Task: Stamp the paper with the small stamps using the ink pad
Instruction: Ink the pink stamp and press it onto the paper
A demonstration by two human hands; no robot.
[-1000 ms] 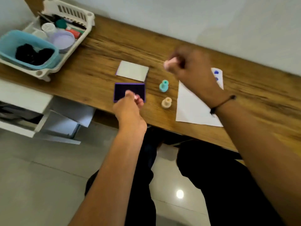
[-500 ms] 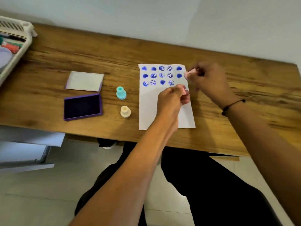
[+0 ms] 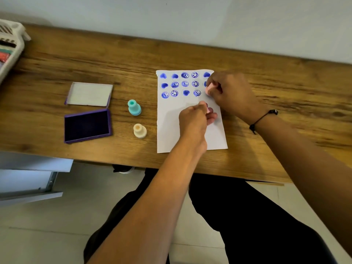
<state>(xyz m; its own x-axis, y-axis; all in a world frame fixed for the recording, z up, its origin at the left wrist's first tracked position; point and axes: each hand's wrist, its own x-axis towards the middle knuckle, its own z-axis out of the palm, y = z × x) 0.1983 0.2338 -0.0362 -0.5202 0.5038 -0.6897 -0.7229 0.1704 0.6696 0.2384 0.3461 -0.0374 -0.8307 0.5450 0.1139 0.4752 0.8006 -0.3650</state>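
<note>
A white paper [image 3: 171, 130] lies on the wooden desk [image 3: 266, 153], with three rows of blue stamped hearts and smileys across its top. My right hand [image 3: 231, 92] grips a pink stamp [image 3: 209, 89] and presses it down at the right end of the third row. My left hand [image 3: 194, 119] rests on the paper's middle, fingers closed on another small pink stamp [image 3: 208, 110]. The open purple ink pad [image 3: 87, 126] sits at the left, its lid [image 3: 89, 94] just behind it. A teal stamp [image 3: 134, 107] and a cream stamp [image 3: 140, 130] stand between pad and paper.
A white plastic basket [image 3: 10, 46] with small items pokes in at the far left desk edge. A white drawer unit [image 3: 28, 180] stands below the desk on the left. My dark-clothed legs are under the desk's front edge.
A second ago my left hand was at the ink pad and my right hand was raised. Both moved over the paper; the right hand has now lowered its pink stamp onto the third row.
</note>
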